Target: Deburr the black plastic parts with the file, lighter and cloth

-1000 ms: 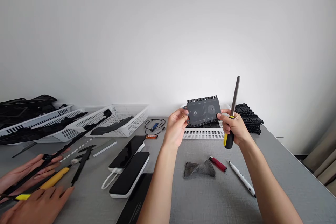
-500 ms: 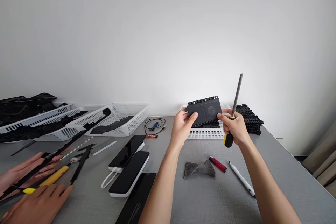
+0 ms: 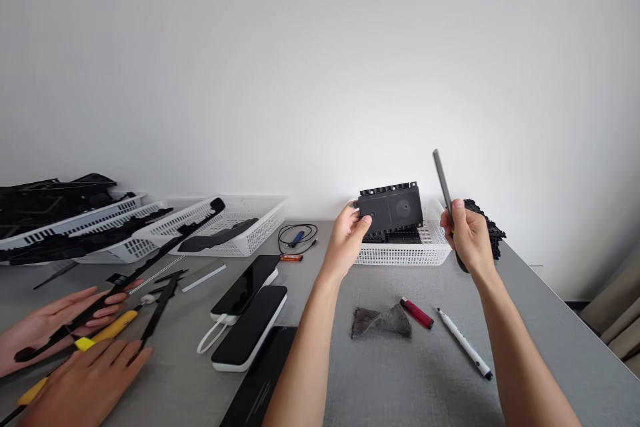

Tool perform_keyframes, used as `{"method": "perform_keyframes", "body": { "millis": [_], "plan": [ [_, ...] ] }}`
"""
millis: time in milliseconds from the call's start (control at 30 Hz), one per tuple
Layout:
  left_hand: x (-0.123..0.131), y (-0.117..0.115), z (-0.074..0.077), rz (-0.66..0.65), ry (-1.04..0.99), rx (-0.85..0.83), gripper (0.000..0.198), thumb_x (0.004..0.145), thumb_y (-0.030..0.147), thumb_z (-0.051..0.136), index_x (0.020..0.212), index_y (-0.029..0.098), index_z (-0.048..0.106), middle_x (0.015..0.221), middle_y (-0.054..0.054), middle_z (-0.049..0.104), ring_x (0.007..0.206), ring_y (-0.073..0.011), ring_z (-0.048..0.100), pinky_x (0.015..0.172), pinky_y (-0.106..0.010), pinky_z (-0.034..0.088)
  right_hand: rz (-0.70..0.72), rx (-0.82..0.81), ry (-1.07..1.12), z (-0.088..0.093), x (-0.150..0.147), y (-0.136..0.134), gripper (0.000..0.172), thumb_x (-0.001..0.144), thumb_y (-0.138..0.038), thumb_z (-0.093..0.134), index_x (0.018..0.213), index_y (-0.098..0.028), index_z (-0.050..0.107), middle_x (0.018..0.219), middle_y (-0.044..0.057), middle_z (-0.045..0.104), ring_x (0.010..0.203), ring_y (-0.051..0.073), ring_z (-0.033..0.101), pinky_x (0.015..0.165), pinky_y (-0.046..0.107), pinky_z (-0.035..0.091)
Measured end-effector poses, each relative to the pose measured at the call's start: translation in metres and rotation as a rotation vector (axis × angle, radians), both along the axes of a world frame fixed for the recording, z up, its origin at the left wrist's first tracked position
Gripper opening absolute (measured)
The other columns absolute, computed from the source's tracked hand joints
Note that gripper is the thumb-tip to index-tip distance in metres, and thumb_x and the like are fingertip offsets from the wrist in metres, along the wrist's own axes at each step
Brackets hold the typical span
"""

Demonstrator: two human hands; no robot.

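Observation:
A flat black plastic part [image 3: 390, 209] with a toothed upper edge is pinched at its left end by my left hand [image 3: 347, 235], thumb on its face. It is raised in front of a white basket [image 3: 406, 255] that holds more black parts. To the right, my right hand [image 3: 468, 233] is closed round the handle of a metal file [image 3: 442, 177], whose blade points up and slightly left. The file and the black part are apart. Most of the handle is hidden by my fingers.
Grey cloth [image 3: 381, 321], a red lighter [image 3: 417, 313] and a white marker [image 3: 465, 344] lie in front. More black parts [image 3: 493, 227] are stacked at right. Phones and power banks [image 3: 250, 327] lie left of my forearm. Another person's hands [image 3: 90, 373] hold a long black strip at far left.
My right hand has let go of the black part's right end and moved right. The file now tilts left instead of right. The other person's hands and strip have shifted slightly.

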State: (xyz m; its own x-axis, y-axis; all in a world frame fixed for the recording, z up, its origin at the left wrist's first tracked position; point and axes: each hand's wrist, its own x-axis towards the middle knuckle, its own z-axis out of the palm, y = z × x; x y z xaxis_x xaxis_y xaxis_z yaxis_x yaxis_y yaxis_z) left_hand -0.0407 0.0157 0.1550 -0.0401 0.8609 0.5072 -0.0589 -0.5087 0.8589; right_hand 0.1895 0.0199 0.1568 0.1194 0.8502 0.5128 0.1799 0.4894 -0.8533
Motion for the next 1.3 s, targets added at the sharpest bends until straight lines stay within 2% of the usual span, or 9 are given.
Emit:
{"method": "perform_keyframes", "body": {
  "millis": [100, 233, 333, 400, 600, 1033, 1300],
  "plan": [
    [-0.001, 0.000, 0.002, -0.033, -0.007, 0.006, 0.035, 0.083, 0.041, 0.071, 0.111, 0.021, 0.065, 0.116, -0.010, 0.072, 0.114, -0.0247, 0.065, 0.106, -0.040, 0.046, 0.009, -0.002, -0.143, -0.001, 0.000, -0.001, 0.065, 0.090, -0.074, 0.046, 0.054, -0.021, 0.045, 0.050, -0.001, 0.037, 0.047, 0.011, 0.032, 0.048, 0.028, 0.023],
    [-0.003, 0.000, 0.001, -0.046, -0.029, 0.003, 0.037, 0.083, 0.037, 0.069, 0.117, 0.022, 0.065, 0.116, -0.010, 0.072, 0.114, -0.0243, 0.066, 0.105, -0.040, 0.047, 0.052, -0.092, -0.307, -0.003, -0.010, -0.004, 0.064, 0.086, -0.074, 0.054, 0.052, -0.022, 0.037, 0.051, -0.003, 0.029, 0.050, 0.011, 0.024, 0.048, 0.029, 0.016],
    [-0.004, -0.001, 0.001, -0.030, -0.030, 0.020, 0.039, 0.083, 0.036, 0.068, 0.120, 0.023, 0.065, 0.116, -0.010, 0.072, 0.115, -0.0251, 0.065, 0.105, -0.040, 0.047, -0.001, -0.097, -0.429, -0.007, -0.019, -0.004, 0.068, 0.085, -0.073, 0.056, 0.052, -0.022, 0.024, 0.050, -0.003, 0.024, 0.052, 0.011, 0.019, 0.049, 0.030, 0.014],
    [-0.004, -0.002, 0.002, -0.029, -0.026, 0.038, 0.039, 0.083, 0.036, 0.068, 0.120, 0.022, 0.065, 0.115, -0.010, 0.073, 0.115, -0.0253, 0.065, 0.105, -0.041, 0.046, -0.042, -0.082, -0.483, -0.008, -0.023, -0.005, 0.069, 0.084, -0.072, 0.056, 0.052, -0.022, 0.022, 0.049, -0.003, 0.024, 0.052, 0.012, 0.018, 0.049, 0.030, 0.014],
    [-0.004, -0.003, 0.004, -0.046, 0.010, 0.048, 0.039, 0.083, 0.038, 0.069, 0.119, 0.022, 0.065, 0.115, -0.010, 0.073, 0.111, -0.0253, 0.067, 0.101, -0.039, 0.049, -0.128, -0.046, -0.523, -0.008, -0.027, -0.007, 0.068, 0.086, -0.074, 0.051, 0.053, -0.022, 0.022, 0.048, -0.002, 0.025, 0.053, 0.014, 0.018, 0.050, 0.031, 0.016],
    [-0.012, 0.001, 0.003, -0.005, -0.041, 0.052, 0.039, 0.080, 0.036, 0.073, 0.115, 0.020, 0.067, 0.111, -0.010, 0.073, 0.103, -0.0224, 0.068, 0.098, -0.035, 0.049, -0.094, -0.098, -0.548, -0.004, -0.020, -0.009, 0.069, 0.085, -0.077, 0.051, 0.054, -0.022, 0.023, 0.049, -0.002, 0.026, 0.053, 0.013, 0.020, 0.050, 0.031, 0.017],
    [-0.013, 0.002, 0.002, 0.004, -0.041, 0.059, 0.042, 0.081, 0.037, 0.071, 0.119, 0.019, 0.066, 0.119, -0.011, 0.072, 0.115, -0.0254, 0.065, 0.106, -0.039, 0.045, -0.123, -0.112, -0.577, -0.005, -0.017, -0.007, 0.070, 0.084, -0.079, 0.049, 0.052, -0.022, 0.025, 0.047, -0.003, 0.028, 0.051, 0.012, 0.021, 0.049, 0.029, 0.017]
  ]
}}
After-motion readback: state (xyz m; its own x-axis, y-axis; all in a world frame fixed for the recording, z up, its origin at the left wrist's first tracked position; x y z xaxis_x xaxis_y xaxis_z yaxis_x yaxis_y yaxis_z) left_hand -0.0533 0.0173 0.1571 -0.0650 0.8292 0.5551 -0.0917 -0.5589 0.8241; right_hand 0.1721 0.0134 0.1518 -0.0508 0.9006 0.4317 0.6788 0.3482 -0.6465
